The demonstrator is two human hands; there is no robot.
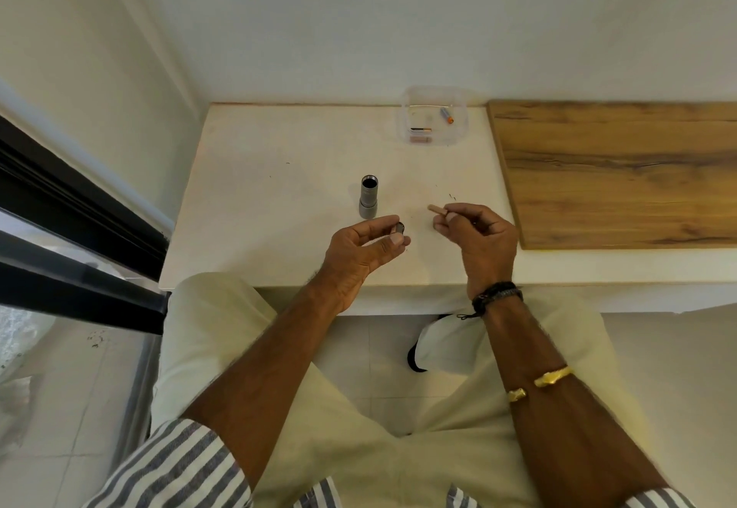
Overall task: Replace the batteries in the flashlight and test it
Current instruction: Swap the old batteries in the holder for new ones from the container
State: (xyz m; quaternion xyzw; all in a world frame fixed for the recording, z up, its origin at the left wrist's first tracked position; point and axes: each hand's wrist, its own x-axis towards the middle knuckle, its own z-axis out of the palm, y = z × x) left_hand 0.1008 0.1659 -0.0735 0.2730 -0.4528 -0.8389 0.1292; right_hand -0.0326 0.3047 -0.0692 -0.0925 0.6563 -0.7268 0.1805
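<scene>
The flashlight [369, 198] stands open on the tabletop [279, 172], and the left grip [359, 252] pinches its cap [400, 228]. The right grip [478, 236] pinches what looks like a battery [435, 208] near the flashlight, old or new I cannot tell. Loading, capping and testing seem left to do, and spares [447, 114] lie in the box [460, 128] behind.

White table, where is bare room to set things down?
Bare: the left part of the table, between the flashlight body and its left edge; also the stretch between flashlight body and clear tub. Crowded at the front, around the left hand and right hand.
</scene>
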